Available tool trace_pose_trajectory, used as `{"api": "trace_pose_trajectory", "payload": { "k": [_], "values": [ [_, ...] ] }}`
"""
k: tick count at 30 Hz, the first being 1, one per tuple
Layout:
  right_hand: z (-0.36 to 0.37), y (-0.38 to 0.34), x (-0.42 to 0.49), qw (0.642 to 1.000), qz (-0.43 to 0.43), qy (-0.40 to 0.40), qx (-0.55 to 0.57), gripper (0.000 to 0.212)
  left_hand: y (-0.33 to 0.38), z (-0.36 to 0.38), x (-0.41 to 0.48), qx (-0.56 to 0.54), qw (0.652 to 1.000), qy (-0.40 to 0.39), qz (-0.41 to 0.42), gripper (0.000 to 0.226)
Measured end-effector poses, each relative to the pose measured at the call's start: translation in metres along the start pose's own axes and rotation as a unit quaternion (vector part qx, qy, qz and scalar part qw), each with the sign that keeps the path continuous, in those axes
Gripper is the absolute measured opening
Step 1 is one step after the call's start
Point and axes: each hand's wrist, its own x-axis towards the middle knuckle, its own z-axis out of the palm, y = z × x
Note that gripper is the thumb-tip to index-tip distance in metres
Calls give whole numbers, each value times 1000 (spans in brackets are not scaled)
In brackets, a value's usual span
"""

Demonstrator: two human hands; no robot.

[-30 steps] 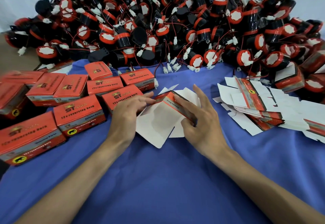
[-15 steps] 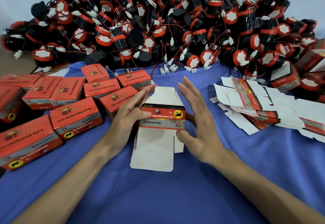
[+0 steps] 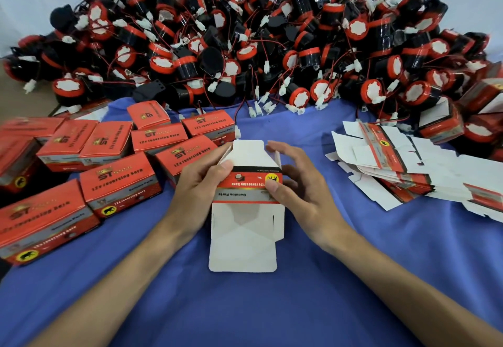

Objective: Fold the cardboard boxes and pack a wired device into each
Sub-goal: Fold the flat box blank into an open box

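Two hands meet on one carton blank (image 3: 245,227) at centre. Far left: finished boxes (image 3: 117,180) stand closed in rows on the blue-covered tabletop (image 3: 272,306). Left hand (image 3: 198,194): its grip is clamped on the blank's left edge, thumb on the printed band, fingers behind. The blank's long axis runs straight away from the person. Its near white flap lies toward the wrists, and its far flap points at the heap of wired devices (image 3: 245,55) along the back. Right hand (image 3: 304,194): its grip pinches the band's right end, thumb on top, fingers arched over the far right corner. Both grips sit at mid-length, so neither hand is nearer, and the flaps to be folded lie fore and aft of them. The sleeve appears only partly squared open, though the angle leaves this uncertain. Far right: unfolded blanks (image 3: 394,167) lie stacked, well apart from the hands.
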Motion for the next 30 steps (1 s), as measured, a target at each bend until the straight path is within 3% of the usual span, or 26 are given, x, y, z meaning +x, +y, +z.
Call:
{"api": "trace_pose_trajectory", "payload": {
  "k": [8, 12, 21, 30],
  "values": [
    [2, 1, -3, 994, -69, 80, 18, 64, 0, 4, -5, 54, 990, 82, 98, 30],
    [3, -3, -2, 987, -117, 104, -20, 46, 0, 5, -5, 67, 982, 94, 148, 35],
    [4, -5, -2, 993, -62, 103, -11, 60, 3, 2, -2, 64, 996, 14, 67, 45],
    [3, -1, 3, 992, 21, 124, 31, 57, 4, 5, -2, 49, 997, 45, 36, 36]
  ]
}}
